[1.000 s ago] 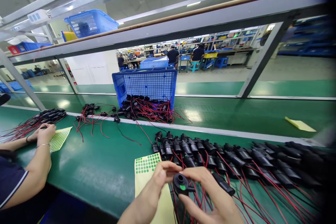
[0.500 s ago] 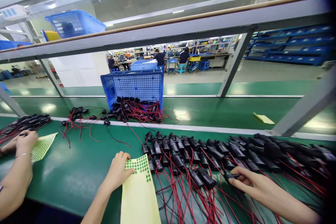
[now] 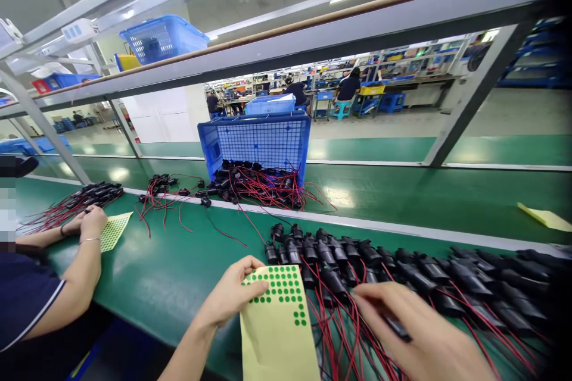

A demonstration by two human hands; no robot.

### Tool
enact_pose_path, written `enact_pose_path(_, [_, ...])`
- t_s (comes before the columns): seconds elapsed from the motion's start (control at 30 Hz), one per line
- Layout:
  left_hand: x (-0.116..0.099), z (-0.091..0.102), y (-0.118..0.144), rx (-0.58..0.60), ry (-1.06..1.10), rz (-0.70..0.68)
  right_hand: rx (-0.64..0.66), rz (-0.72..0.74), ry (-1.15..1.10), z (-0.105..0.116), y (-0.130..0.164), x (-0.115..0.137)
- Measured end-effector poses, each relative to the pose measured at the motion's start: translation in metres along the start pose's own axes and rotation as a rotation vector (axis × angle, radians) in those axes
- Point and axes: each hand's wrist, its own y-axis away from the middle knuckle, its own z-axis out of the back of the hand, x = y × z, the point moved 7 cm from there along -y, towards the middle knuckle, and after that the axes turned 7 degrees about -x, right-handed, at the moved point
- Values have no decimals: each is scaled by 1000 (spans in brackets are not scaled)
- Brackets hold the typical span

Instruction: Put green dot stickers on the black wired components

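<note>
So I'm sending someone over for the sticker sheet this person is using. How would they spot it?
On the near green belt, find the row of black parts with red wires. The sticker sheet lies at its left end, under the left hand. Its green dots are few, unlike the co-worker's fuller sheet.

Both forearms are bare, with no sleeves, gloves, rings, watch or bracelet showing. The left hand sits at lower centre of the frame, the right hand at lower right.
</note>
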Motion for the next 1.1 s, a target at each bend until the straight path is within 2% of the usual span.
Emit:
enact_pose_path(0.03, [-7,-6,4,3,23,-12,65,87,-76,-15,1,23])
enact_pose_path(0.1, [-17,-15,11,8,61,-36,76,166,-174,-33,1,56])
enact_pose_path(0.2, [-27,-27,20,26,132,-68,59,204,-209,-47,0,78])
enact_pose_path(0.33, [-35,-32,29,-2,126,-95,50,201,-212,-49,-2,79])
enact_pose_path(0.53, [-47,-29,36,-129,-125,-233,67,211,-234,-45,-2,81])
enact_pose_path(0.63, [-52,-32,39,-145,-201,-305,86,209,-243,-44,-4,83])
enact_pose_path(0.73, [-53,-36,42,-147,-218,-316,106,198,-244,-46,-6,83])
enact_pose_path(0.9, [-34,-28,32,-123,-208,-162,117,204,-252,-54,-4,81])
enact_pose_path(1.0, [-10,-7,12,-101,-349,-122,110,170,-244,-57,-6,72])
enact_pose_path(1.1, [17,25,-17,-117,-486,-112,86,117,-229,-57,-10,57])
